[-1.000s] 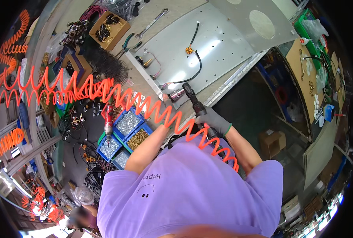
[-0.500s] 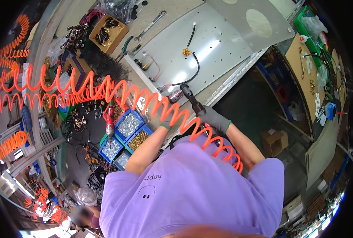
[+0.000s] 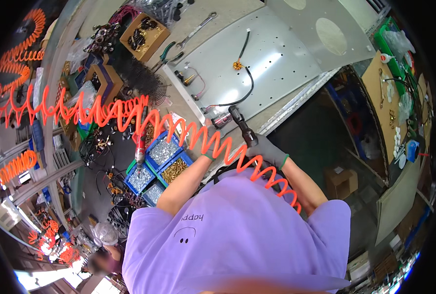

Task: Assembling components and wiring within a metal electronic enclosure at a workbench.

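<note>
Four blue bins [image 3: 157, 170] are seen to the lower left of the panel [image 3: 277, 83]: three are filled with silver hardware and one with brass-coloured pieces. Black parts are held in an open carton [image 3: 154, 50] left of the panel's far end. To the panel's right, clear plastic bags are piled in a green bin [image 3: 379, 38].

One wrench [image 3: 197, 30] and one pair of pliers [image 3: 165, 53] are laid beside the panel's left edge. One black cable [image 3: 252, 83], threaded through an orange ring [image 3: 238, 64], is laid on the panel.

One black tool [image 3: 243, 125] is grasped in the gloved right grip [image 3: 268, 151], just off the panel's near edge. Its long axis is slanted, its head pointed away from the body and slightly left, near one metal cylinder [image 3: 221, 120] at the panel's near corner.

The gloved left grip [image 3: 209, 149] is mostly hidden by an orange hose [image 3: 125, 109], near that same corner; whether anything is held cannot be told.
</note>
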Demonstrator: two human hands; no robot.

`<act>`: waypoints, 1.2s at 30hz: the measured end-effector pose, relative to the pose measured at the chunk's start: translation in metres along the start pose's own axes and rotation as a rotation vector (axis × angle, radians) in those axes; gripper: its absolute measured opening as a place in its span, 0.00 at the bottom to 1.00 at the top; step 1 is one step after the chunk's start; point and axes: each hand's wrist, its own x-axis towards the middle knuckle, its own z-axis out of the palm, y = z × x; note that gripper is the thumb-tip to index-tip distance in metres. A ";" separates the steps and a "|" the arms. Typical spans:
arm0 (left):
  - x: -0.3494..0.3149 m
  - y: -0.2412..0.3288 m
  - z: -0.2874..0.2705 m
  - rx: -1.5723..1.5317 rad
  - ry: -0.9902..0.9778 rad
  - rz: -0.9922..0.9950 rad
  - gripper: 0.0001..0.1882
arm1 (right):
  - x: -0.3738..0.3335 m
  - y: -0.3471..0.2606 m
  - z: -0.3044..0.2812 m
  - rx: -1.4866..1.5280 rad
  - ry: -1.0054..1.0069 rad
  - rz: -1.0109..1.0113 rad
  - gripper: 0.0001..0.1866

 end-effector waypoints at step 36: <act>-0.035 0.050 -0.004 0.429 0.335 -0.149 0.31 | 0.247 -0.586 0.092 0.001 -0.244 -0.678 0.10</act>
